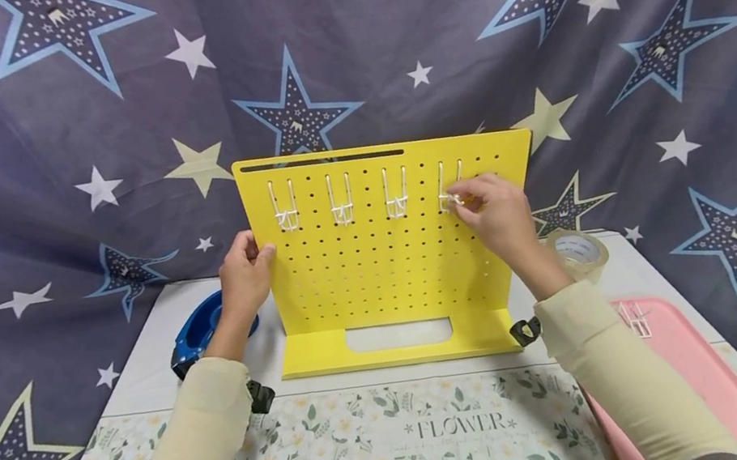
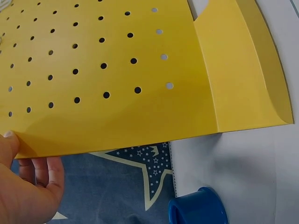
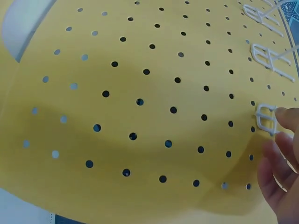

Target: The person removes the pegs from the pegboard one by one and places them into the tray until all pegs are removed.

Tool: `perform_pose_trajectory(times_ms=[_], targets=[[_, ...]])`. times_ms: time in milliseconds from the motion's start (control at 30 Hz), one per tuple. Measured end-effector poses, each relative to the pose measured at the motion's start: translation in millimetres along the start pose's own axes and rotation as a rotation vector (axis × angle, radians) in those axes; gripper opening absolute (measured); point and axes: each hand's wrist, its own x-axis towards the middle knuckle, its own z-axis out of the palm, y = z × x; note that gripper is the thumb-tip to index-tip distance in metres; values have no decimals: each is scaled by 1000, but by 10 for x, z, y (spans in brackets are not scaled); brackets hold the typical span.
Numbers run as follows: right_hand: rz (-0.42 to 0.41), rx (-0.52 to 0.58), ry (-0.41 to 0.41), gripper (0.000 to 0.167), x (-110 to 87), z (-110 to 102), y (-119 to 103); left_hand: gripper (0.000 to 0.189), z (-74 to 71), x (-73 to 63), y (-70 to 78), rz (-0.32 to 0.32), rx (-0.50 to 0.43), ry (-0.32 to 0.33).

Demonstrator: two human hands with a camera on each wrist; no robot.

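Note:
A yellow pegboard (image 1: 384,276) stands upright on the table, with several white wire hooks hanging in a row near its top. My left hand (image 1: 246,274) grips the board's left edge, thumb on the front and fingers behind, as the left wrist view also shows. At the right end of the row, my right hand (image 1: 497,211) pinches the lower part of a white hook (image 3: 265,116) between thumb and fingertips. The hook lies against the board's face. Farther left on the board are other hooks, such as the one (image 1: 395,196) beside it.
A blue tape dispenser (image 1: 196,326) stands behind my left forearm. Right of the board is a roll of clear tape (image 1: 579,250). A pink tray (image 1: 705,376) with more white hooks (image 1: 634,319) lies partly under my right forearm. A floral runner (image 1: 348,447) crosses the table front.

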Motion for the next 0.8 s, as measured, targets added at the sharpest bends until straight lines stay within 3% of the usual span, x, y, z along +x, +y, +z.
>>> perform_pose_trajectory(times_ms=[600,800], targets=[[20,-68,27,8,25,39,-6,26,20,-4,-2,13,4,14],[-13,-70,33,8,44,15,-25,26,13,-13,3,14,8,18]])
